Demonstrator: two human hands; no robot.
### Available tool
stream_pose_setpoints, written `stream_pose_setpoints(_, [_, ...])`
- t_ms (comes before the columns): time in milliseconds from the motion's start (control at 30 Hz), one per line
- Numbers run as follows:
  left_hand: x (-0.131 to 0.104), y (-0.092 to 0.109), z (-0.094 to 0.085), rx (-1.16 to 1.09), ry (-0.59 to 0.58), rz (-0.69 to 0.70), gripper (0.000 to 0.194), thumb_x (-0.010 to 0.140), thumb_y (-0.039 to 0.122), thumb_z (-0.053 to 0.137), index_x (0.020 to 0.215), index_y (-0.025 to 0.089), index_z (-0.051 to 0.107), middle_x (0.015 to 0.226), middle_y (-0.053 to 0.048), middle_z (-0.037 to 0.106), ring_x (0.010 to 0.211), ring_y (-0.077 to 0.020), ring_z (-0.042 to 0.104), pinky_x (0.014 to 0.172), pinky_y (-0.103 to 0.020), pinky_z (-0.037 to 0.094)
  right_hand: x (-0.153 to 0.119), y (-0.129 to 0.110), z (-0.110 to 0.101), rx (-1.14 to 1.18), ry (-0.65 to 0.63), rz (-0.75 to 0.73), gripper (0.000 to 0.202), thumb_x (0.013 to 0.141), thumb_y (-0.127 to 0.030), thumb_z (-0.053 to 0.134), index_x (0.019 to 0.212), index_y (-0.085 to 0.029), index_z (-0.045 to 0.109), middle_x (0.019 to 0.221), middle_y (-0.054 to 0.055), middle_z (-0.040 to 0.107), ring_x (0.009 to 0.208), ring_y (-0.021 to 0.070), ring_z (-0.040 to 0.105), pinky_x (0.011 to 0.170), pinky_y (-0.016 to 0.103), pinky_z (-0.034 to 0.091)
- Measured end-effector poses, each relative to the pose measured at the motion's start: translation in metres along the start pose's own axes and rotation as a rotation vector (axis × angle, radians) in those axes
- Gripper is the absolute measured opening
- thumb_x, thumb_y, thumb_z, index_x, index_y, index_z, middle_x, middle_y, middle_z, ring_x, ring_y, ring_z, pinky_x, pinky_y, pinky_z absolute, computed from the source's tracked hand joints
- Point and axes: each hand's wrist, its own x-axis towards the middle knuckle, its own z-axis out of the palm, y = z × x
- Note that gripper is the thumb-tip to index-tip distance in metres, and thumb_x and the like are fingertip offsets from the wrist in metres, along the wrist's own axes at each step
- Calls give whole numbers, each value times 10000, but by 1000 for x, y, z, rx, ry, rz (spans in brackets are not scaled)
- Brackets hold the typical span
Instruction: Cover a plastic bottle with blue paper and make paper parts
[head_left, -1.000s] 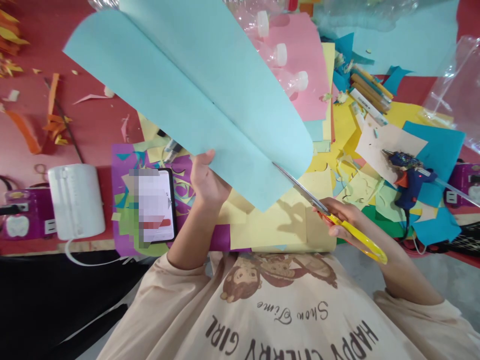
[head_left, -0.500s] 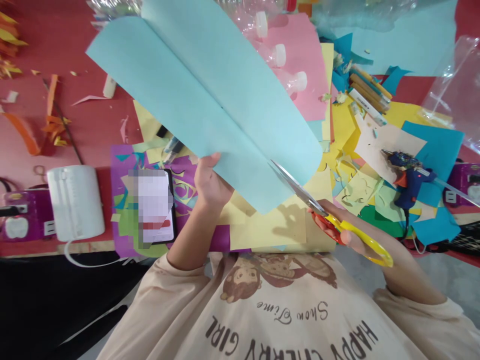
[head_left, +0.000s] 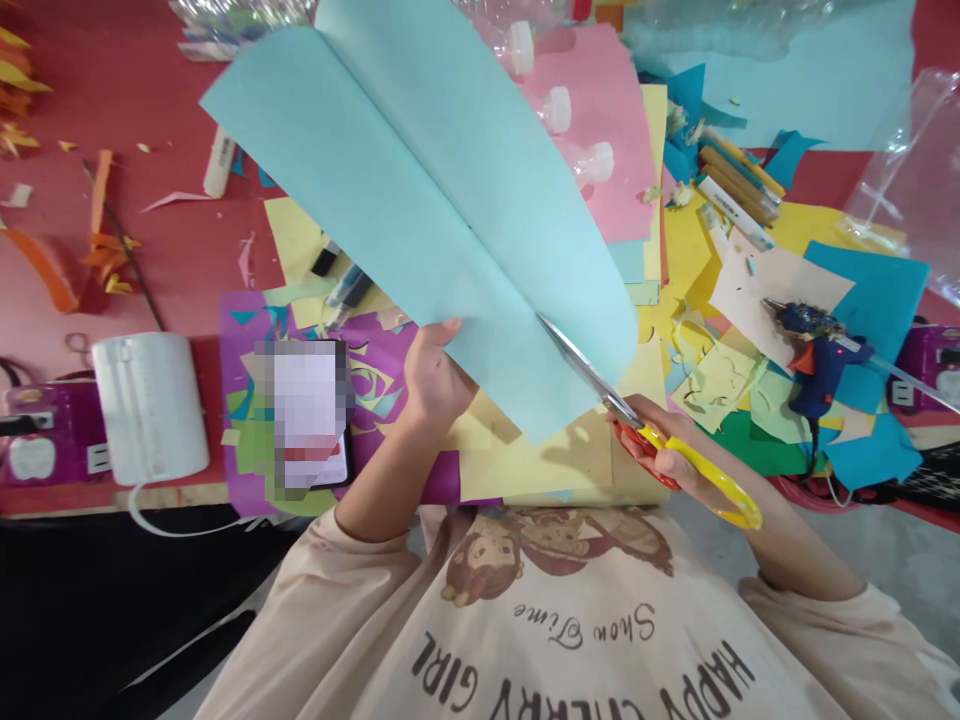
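Pale blue sheet (head_left: 420, 190): folded paper held up above the table, its crease and long axis running from upper left, far from the person, to lower right, near the chest; the rounded near end points toward the right hand.
Left hand (head_left: 433, 378): fingers closed in a pinch on the lower left edge of the pale blue sheet, thumb on the upper face, other fingers hidden beneath.
Right hand (head_left: 675, 450): fingers threaded through and curled about the loops of the scissors, gripping them.
Scissors (head_left: 645, 430): yellow and red handles, steel blades; long axis slants from the handles at lower right to the tips at upper left. The blades enter the near end of the pale blue sheet beside the crease; how far apart they stand cannot be told.
Table (head_left: 172, 90): red surface strewn with coloured paper offcuts.
Phone (head_left: 309, 415): lying flat on purple paper, just left of the left forearm.
White roll (head_left: 148, 405): at the table's near left edge.
Glue gun (head_left: 821, 360): blue, resting on paper scraps well to the right of the scissors.
Pink sheet (head_left: 611, 130): flat behind the pale blue sheet.
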Motion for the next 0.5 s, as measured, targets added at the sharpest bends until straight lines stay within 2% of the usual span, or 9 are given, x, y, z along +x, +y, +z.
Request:
stream_pose_setpoints(133, [0, -1, -1, -12, 20, 22, 278, 667, 218, 559, 934, 217, 634, 915, -38, 728, 1244, -289, 573, 986, -388, 544, 2, 7, 2, 152, 30, 1, 715, 717, -832, 474, 1043, -197, 512, 678, -44, 402, 543, 84, 306, 478, 237, 246])
stream_pose_setpoints(333, [-1, 3, 2, 20, 23, -15, 263, 655, 226, 542, 900, 225, 638, 901, -40, 727, 1269, -293, 547, 956, -381, 562, 1, -2, 5, 168, 49, 51, 667, 728, -770, 548, 1028, -176, 509, 697, -43, 383, 552, 78, 265, 455, 227, 210])
stream_pose_setpoints(500, [-4, 6, 5, 39, 83, -88, 264, 660, 221, 528, 904, 226, 628, 905, -30, 721, 1277, -287, 540, 948, -357, 560, 4, 1, 10, 179, 82, 57, 615, 756, -722, 565, 1018, -169, 507, 688, -42, 352, 581, 90, 267, 471, 230, 211])
